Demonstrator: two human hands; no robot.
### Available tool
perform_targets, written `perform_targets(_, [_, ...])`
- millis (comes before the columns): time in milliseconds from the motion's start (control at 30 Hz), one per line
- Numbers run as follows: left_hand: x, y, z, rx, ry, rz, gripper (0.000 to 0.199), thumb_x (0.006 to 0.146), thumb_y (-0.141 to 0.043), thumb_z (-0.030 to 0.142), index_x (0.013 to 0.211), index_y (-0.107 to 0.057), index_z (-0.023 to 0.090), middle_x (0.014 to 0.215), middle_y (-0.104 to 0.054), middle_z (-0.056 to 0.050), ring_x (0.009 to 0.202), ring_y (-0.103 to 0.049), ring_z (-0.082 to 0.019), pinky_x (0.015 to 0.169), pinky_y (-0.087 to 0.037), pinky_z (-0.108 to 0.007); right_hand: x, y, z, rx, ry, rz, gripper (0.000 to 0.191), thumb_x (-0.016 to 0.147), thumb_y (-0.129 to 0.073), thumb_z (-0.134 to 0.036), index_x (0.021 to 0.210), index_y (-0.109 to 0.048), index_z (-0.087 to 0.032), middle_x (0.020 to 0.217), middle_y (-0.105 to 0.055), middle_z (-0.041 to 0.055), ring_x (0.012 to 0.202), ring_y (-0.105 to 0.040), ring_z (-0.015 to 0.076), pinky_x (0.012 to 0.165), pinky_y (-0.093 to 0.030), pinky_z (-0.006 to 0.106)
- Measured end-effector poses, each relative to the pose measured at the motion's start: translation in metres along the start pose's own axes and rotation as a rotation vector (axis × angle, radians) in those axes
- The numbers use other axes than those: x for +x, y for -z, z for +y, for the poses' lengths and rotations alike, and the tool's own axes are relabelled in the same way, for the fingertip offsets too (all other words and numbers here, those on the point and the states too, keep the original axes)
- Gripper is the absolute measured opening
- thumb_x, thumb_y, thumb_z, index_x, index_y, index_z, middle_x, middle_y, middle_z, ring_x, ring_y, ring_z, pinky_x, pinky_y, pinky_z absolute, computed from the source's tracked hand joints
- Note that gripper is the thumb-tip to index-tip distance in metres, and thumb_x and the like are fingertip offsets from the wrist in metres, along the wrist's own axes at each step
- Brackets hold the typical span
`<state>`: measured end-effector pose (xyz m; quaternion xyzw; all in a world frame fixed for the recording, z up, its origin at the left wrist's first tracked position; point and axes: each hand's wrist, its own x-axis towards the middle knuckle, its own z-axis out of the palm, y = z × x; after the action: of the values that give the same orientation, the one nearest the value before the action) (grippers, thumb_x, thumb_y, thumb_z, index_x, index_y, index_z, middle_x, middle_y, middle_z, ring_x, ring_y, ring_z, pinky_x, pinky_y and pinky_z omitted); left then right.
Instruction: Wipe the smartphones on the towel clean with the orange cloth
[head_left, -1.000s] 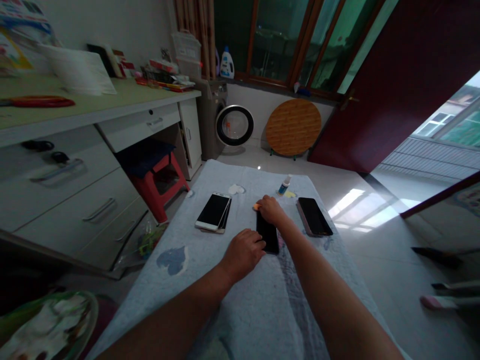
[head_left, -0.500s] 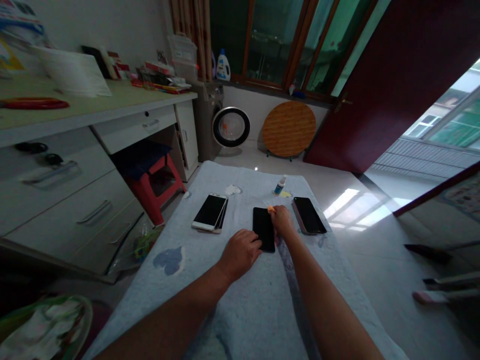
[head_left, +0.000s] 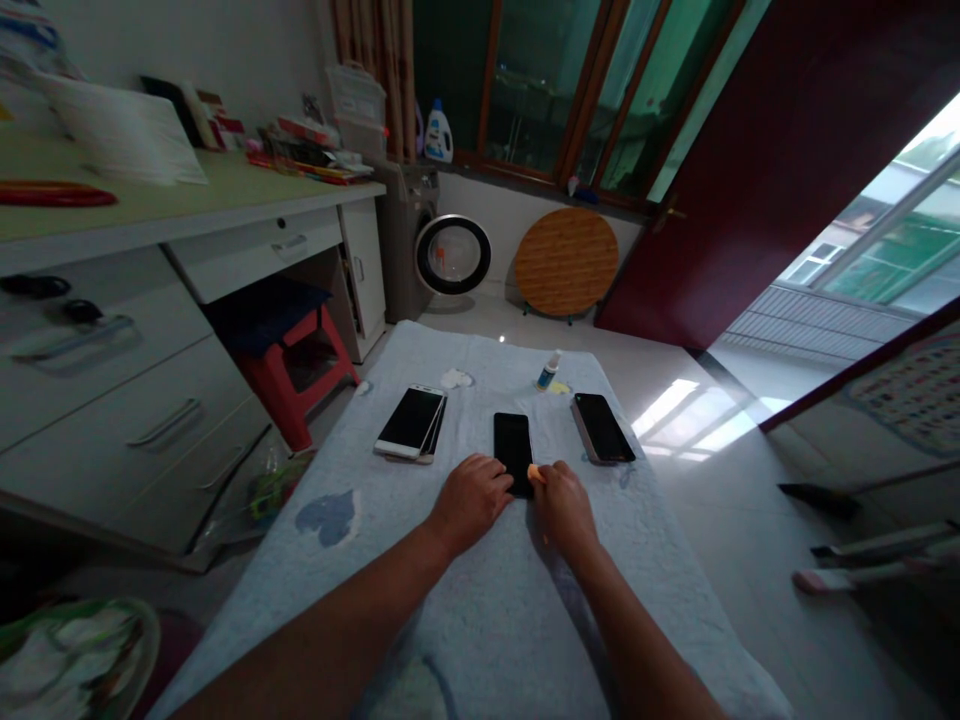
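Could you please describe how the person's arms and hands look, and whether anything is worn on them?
The left arm and right arm are bare up to the picture's lower edge, with no sleeve in view. The left hand and right hand are ungloved, and no watch or bracelet shows.

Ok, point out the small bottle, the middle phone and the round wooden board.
Small bottle (head_left: 547, 374), head view: its body.
Middle phone (head_left: 513, 440), head view: its screen.
Round wooden board (head_left: 567, 262), head view: its face.

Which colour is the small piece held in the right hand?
The small piece is orange, best seen in the head view.
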<state>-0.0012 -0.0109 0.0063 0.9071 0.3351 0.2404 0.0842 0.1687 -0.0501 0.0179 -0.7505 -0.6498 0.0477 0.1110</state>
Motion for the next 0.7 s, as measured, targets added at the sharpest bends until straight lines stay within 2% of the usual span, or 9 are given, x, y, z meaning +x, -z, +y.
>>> perform_targets(167, [-0.001,0.001,0.001,-0.019,0.005,0.013,0.014,0.081,-0.071,0.021,0.094,-0.066,0.020,0.095,-0.066,-0.005,0.096,-0.059,-0.022,0.089,-0.045,-0.037,-0.031,-0.001,-0.002,0.011,0.018,0.021,0.025,0.095,-0.045,-0.020,0.098,-0.069,-0.023,0.089,-0.061,0.0070,0.086,-0.056,0.0190,0.075,-0.038,0.026])
perform_targets(367, [-0.001,0.000,-0.001,-0.029,0.002,0.002,0.016,0.080,-0.073,0.021,0.095,-0.066,0.019,0.096,-0.066,-0.005,0.097,-0.060,-0.022,0.089,-0.045,-0.037,-0.040,0.003,-0.005,0.033,0.051,0.034,0.026,0.095,-0.043,-0.017,0.098,-0.069,-0.023,0.088,-0.059,0.0067,0.084,-0.054,0.0183,0.075,-0.037,0.026])
perform_targets(533, [-0.001,-0.001,-0.004,-0.041,-0.001,-0.005,0.018,0.079,-0.074,0.021,0.095,-0.067,0.019,0.098,-0.067,-0.004,0.098,-0.060,-0.022,0.090,-0.045,-0.037,-0.021,0.005,-0.005,-0.018,0.080,0.004,0.025,0.094,-0.044,-0.017,0.091,-0.069,-0.020,0.089,-0.059,0.0076,0.085,-0.052,0.0189,0.076,-0.037,0.026])
perform_targets(700, [0.002,0.002,-0.005,-0.025,-0.019,-0.039,0.010,0.083,-0.070,0.024,0.091,-0.068,0.020,0.093,-0.066,-0.004,0.096,-0.060,-0.022,0.090,-0.045,-0.037,0.023,0.001,-0.008,-0.025,0.156,0.028,0.023,0.094,-0.046,-0.019,0.094,-0.070,-0.020,0.093,-0.057,0.0081,0.088,-0.050,0.0193,0.080,-0.036,0.026])
